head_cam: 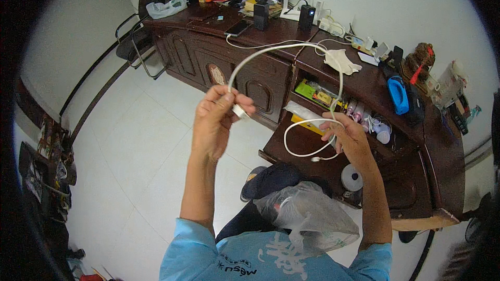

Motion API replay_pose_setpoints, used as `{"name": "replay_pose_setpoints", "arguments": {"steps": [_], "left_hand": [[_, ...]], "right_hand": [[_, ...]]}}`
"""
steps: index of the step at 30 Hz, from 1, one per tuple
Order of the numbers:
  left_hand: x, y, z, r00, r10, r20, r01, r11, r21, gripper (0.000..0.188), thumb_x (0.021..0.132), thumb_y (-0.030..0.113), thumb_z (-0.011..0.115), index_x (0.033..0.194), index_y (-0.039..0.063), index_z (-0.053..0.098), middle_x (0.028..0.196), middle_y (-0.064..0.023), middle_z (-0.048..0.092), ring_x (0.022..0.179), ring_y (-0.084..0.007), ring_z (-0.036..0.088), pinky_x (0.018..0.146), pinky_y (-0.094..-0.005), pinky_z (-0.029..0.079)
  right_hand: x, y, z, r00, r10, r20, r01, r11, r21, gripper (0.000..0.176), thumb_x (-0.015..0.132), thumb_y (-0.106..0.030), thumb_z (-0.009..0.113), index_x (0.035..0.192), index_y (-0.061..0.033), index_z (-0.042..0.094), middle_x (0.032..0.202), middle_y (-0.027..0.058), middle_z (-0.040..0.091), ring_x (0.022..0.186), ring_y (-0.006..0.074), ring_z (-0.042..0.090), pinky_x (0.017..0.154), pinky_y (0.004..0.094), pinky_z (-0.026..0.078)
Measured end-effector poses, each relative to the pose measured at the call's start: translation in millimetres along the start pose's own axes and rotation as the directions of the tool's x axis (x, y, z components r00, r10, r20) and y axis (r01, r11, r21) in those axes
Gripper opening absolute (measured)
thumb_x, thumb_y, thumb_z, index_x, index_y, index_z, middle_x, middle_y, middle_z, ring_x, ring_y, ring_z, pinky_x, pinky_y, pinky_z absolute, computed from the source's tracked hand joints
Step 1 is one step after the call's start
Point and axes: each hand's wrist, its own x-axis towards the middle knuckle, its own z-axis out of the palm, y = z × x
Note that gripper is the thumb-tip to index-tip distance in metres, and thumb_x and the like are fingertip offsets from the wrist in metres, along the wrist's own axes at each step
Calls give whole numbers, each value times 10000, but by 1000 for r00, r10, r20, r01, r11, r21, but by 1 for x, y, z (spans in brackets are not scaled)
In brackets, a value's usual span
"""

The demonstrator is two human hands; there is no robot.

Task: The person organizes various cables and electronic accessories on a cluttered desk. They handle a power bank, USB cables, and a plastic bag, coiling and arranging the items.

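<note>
A white cable [273, 48] arches between my two raised hands. My left hand [218, 115] grips one end, just above a white plug [239, 112] that looks blurred. Further right, my right hand [347, 134] pinches the cable where it hangs in a loose loop [286, 140]. The cable's other end, a small white connector [315, 159], dangles below that loop. A translucent plastic bag [312, 214] rests on my lap, its contents unclear.
A dark wooden cabinet [250, 82] stands ahead, with a phone [237, 28] on a charging cable, a white router [293, 13], a face mask [341, 61] and a blue-and-black device [398, 95] on top. Its open shelf holds several packages [308, 89]. A chair [136, 45] stands at far left.
</note>
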Motion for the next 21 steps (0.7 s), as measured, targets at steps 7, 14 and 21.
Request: {"name": "replay_pose_setpoints", "arguments": {"steps": [7, 14, 21], "left_hand": [[28, 39, 5, 994, 72, 77, -72, 997, -5, 141, 966, 188, 541, 1001, 53, 567, 896, -117, 692, 778, -180, 688, 686, -285, 558], [56, 74, 17, 977, 162, 142, -179, 977, 116, 145, 973, 182, 529, 1014, 57, 590, 907, -105, 700, 842, -164, 699, 706, -280, 566], [61, 75, 41, 963, 29, 266, -80, 980, 182, 164, 969, 208, 540, 1017, 54, 564, 909, -118, 698, 804, -167, 695, 674, -267, 559]], "right_hand": [[6, 27, -13, 996, -93, -9, 79, 891, -447, 351, 982, -155, 454, 1296, -18, 529, 1109, 122, 648, 867, 204, 622, 782, 318, 497], [3, 64, -29, 1000, 4, -5, -6, 749, -663, 320, 970, -160, 470, 1261, -71, 567, 1198, 175, 590, 1083, 316, 573, 941, 407, 451], [1, 69, -33, 973, 216, 77, -58, 555, -830, 321, 899, -101, 540, 1215, -89, 595, 1222, 155, 583, 1102, 324, 544, 962, 448, 420]]}}
